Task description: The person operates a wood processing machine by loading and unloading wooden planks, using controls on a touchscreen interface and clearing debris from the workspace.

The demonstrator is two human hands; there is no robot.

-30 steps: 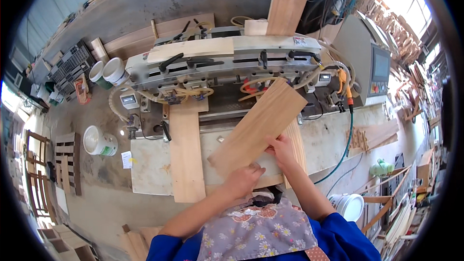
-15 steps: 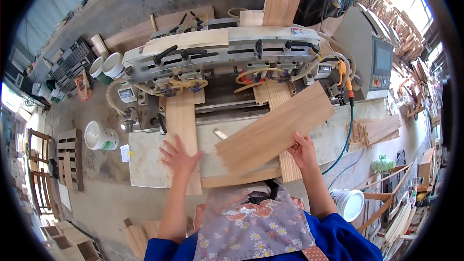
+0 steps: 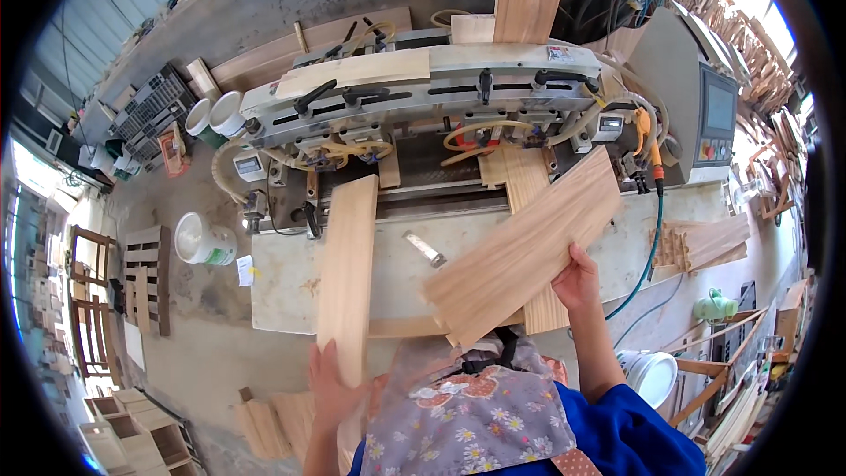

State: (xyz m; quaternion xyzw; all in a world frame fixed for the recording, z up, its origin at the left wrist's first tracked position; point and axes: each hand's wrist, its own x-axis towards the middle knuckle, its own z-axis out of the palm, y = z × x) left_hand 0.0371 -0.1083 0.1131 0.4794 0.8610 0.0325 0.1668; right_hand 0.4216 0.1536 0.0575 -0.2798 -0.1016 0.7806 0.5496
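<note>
A pale wooden board (image 3: 348,256) lies slanted over the machine's worktable, its far end drawn back from the clamps. My left hand (image 3: 335,388) is closed on its near end beside my apron, slightly blurred. My right hand (image 3: 577,280) grips the right edge of a second wooden board (image 3: 529,247), which is tilted above the table with its notched end toward my apron. Under that one, another board (image 3: 531,198) runs from beneath the right clamps to the table's front edge. A short metal bar (image 3: 425,249) lies between the boards.
A long clamping machine (image 3: 423,79) with hoses and black levers spans the far side; its control panel (image 3: 718,115) stands at right. A teal hose (image 3: 654,234) hangs at the table's right. White buckets (image 3: 204,240) and a wooden pallet (image 3: 147,278) are on the floor at left.
My left hand has closed on the left board and pulled it toward me, out from the clamps. The board in my right hand has shifted slightly right in view.
</note>
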